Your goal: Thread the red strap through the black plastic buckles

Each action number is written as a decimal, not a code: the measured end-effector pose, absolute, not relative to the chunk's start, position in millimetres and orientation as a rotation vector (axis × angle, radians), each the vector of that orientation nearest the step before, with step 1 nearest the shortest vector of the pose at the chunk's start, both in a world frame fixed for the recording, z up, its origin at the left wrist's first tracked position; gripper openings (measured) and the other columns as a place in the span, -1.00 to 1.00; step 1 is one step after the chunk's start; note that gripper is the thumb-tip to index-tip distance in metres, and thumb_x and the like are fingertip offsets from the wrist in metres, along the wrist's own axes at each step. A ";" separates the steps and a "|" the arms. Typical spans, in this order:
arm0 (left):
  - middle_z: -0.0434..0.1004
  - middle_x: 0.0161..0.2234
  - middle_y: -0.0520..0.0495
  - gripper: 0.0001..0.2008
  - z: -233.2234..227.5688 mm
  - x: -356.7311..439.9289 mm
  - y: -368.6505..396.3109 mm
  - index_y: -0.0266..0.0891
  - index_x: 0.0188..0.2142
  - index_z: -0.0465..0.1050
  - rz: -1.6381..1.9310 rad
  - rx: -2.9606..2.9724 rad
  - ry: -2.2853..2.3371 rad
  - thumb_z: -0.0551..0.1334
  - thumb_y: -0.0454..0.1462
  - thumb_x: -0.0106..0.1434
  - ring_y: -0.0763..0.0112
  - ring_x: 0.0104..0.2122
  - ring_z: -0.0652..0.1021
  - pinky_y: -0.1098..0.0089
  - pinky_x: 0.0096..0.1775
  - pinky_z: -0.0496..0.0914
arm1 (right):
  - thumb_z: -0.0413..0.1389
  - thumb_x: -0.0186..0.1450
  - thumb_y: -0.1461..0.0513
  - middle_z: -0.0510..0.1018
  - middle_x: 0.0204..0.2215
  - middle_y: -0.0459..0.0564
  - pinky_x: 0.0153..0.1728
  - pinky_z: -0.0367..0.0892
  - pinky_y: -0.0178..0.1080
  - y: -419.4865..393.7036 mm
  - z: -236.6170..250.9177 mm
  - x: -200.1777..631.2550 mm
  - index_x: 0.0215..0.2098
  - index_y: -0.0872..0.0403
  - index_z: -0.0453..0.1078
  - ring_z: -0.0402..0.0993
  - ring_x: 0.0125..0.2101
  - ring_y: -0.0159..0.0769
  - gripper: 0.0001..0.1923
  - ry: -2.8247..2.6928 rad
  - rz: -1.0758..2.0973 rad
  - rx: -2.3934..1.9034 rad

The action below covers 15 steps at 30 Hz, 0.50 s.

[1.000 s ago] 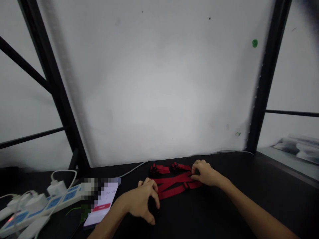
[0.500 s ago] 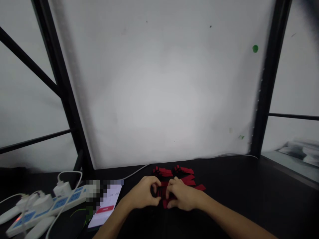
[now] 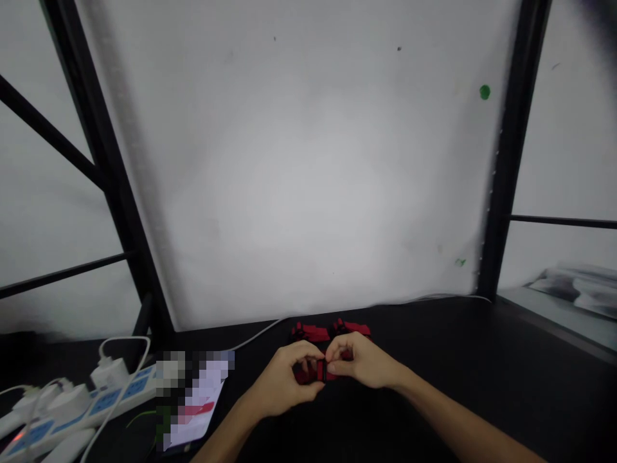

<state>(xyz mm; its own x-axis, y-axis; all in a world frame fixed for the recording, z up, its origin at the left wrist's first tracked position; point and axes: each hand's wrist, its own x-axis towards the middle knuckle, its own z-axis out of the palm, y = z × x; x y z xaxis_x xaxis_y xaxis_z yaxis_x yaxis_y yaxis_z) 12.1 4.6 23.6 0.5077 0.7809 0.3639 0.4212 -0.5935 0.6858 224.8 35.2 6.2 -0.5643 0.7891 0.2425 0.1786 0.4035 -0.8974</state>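
Observation:
A red strap with black bands or a buckle point(image 3: 322, 370) is between my two hands, low in the middle of the view. My left hand point(image 3: 284, 379) curls around its left side, thumb below and fingertips above. With thumb and index finger, my right hand point(image 3: 362, 361) pinches the strap's right part. The fingers hide much of the strap, and its fastening is too small to make out. Just behind my hands lie two more folded red straps with black parts, a left one point(image 3: 312, 332) and a right one point(image 3: 354, 327).
A phone point(image 3: 202, 421) lies left of my left arm. Beyond it a white power strip point(image 3: 113, 393) carries plugged-in chargers and loose cables. A thin white cable point(image 3: 260, 334) runs along the table's back by the white wall point(image 3: 318, 193). Black frame posts point(image 3: 511, 161) flank the table.
My right hand has risen slightly and now pinches the strap near its black part. Loose red ends visible to the right earlier are drawn in or hidden. The camera view has shifted a little.

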 end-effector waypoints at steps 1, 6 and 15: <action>0.52 -0.30 -0.01 -0.71 23.2 13.5 3.9 -0.22 -0.22 0.51 0.923 2.239 0.981 0.31 -0.42 0.01 0.43 -0.39 0.45 0.42 -0.31 0.39 | 0.23 0.16 0.26 0.55 -0.49 -0.12 -0.33 0.32 -0.31 34.4 5.1 223.4 -0.36 0.09 0.48 0.44 -0.44 -0.37 -0.92 -1.962 1.158 -0.811; 0.51 -0.23 -0.05 -0.63 24.1 16.0 2.3 -0.20 -0.07 0.45 1.030 2.119 1.005 0.31 -0.35 0.09 0.37 -0.31 0.48 0.38 -0.24 0.40 | 0.24 0.18 0.23 0.53 -0.48 -0.15 -0.31 0.30 -0.30 32.9 7.2 220.9 -0.16 0.07 0.41 0.43 -0.43 -0.37 -0.75 -1.856 1.149 -0.770; 0.28 -0.57 0.11 -0.73 16.1 18.6 9.3 -0.25 -0.55 0.36 0.908 1.965 1.165 0.15 -0.19 0.24 0.46 -0.52 0.30 0.45 -0.43 0.19 | 0.19 0.20 0.25 0.54 -0.22 -0.03 -0.03 0.25 -0.10 21.5 9.8 217.5 -0.04 -0.03 0.47 0.41 -0.18 -0.21 -0.66 -2.114 0.749 -0.854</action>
